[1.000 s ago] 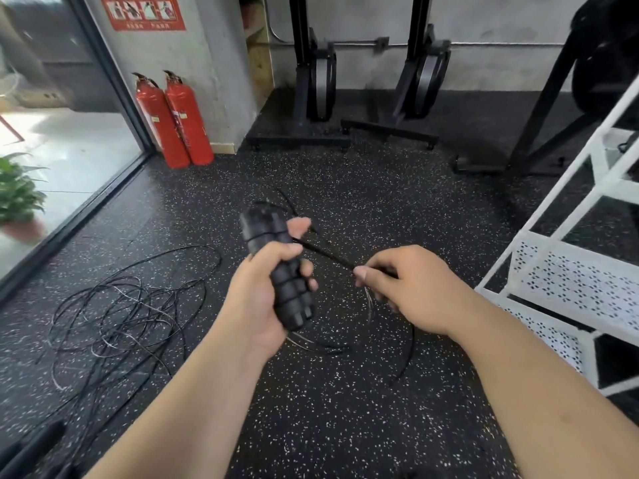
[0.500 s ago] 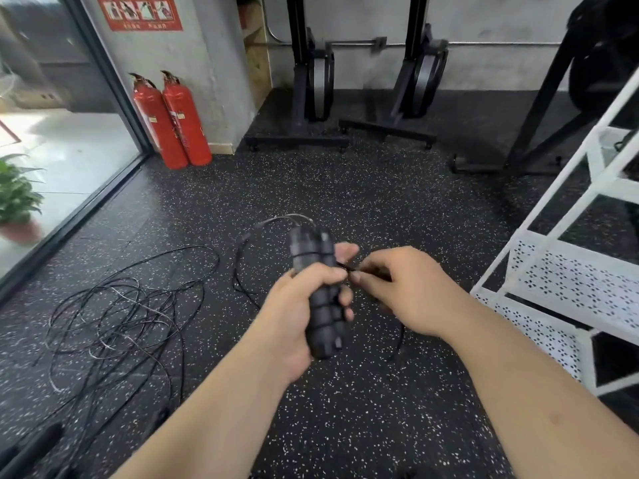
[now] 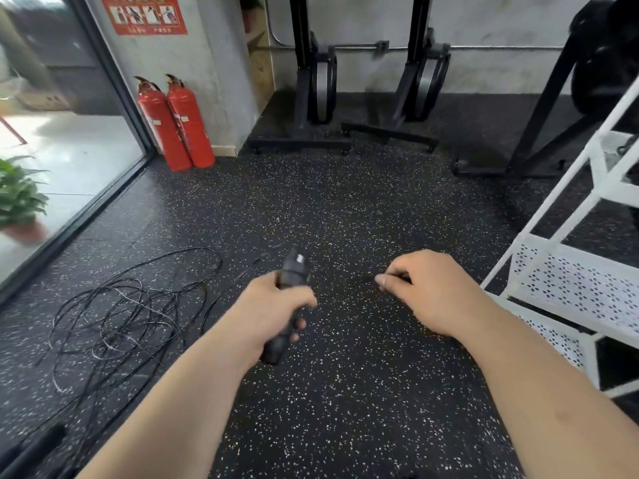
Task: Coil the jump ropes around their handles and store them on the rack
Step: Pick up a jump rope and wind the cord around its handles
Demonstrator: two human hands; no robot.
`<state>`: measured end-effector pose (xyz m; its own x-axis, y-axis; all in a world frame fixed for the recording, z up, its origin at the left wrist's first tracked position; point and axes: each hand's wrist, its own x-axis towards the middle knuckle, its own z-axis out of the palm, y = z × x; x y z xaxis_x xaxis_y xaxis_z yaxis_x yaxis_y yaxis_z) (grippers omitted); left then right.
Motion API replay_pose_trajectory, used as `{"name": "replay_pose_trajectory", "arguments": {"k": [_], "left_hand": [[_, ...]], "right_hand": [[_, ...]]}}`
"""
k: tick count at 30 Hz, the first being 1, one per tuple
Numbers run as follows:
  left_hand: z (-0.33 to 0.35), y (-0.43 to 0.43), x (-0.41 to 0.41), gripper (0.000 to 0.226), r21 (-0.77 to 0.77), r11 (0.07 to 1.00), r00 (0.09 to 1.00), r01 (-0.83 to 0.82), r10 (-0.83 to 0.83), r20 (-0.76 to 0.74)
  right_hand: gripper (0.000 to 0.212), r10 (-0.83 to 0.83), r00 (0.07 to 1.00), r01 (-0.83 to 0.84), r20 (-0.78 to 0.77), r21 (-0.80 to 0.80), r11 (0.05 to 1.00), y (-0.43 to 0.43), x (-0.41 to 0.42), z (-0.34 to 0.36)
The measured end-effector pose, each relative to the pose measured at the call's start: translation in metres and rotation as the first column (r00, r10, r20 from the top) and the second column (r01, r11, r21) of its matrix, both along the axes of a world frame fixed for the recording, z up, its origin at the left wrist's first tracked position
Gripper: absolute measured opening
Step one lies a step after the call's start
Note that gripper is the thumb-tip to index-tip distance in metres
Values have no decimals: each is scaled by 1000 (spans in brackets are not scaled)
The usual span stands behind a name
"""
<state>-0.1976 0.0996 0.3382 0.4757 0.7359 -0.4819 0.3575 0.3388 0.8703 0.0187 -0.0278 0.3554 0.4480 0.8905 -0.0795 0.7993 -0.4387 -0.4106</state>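
1. My left hand [image 3: 276, 305] is clenched around the black handles [image 3: 288, 295] of a jump rope, top end poking out above the fist, bottom end sticking out below. It's motion-blurred, so I can't make out how much cord is wound on it.
2. My right hand [image 3: 425, 288] is off to the side, well apart from the left, thumb and fingers pinched together. Looks like a thin dark cord in the pinch, but it's too blurry for me to tell for sure.
3. A messy tangle of black ropes [image 3: 117, 316] lies on the speckled floor [image 3: 345, 392] to my left.
4. The white rack [image 3: 570, 281] stands on my right, near the right hand.
5. Two red fire extinguishers [image 3: 176, 122] stand by the wall further back.
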Motion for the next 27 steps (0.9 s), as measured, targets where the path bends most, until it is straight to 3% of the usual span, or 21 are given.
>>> {"name": "replay_pose_trajectory", "arguments": {"k": [3, 6, 11, 15, 17, 19, 23, 27], "left_hand": [[-7, -9, 4, 27, 408, 885, 956, 225, -119, -269], [-2, -17, 6, 46, 636, 672, 894, 379, -90, -439], [2, -22, 6, 60, 760, 469, 874, 449, -53, -484], [-1, -21, 7, 65, 775, 403, 859, 487, -58, -509], [-1, -23, 8, 65, 779, 386, 858, 494, -72, -508], [-1, -25, 9, 61, 772, 424, 875, 473, -122, -469], [-2, -20, 11, 46, 659, 685, 950, 311, -210, -230], [-2, -18, 13, 28, 434, 887, 970, 157, -220, 100]], "right_hand": [[22, 20, 1000, -19, 15, -74, 997, 1, -5, -5], [29, 22, 999, -19, 32, -96, 995, 1, -10, -9], [33, 30, 995, -29, 95, -14, 999, -1, -13, -4], [44, -26, 998, 18, 52, 148, 989, 3, -16, 1], [48, 22, 999, -29, 36, 209, 978, 3, -18, 3], [47, 119, 993, -118, 5, 222, 968, 2, -18, 5], [9, 206, 973, -177, -104, 235, 956, 0, -15, 6], [16, 204, 962, -136, -182, 327, 935, 3, -15, 11]]}}
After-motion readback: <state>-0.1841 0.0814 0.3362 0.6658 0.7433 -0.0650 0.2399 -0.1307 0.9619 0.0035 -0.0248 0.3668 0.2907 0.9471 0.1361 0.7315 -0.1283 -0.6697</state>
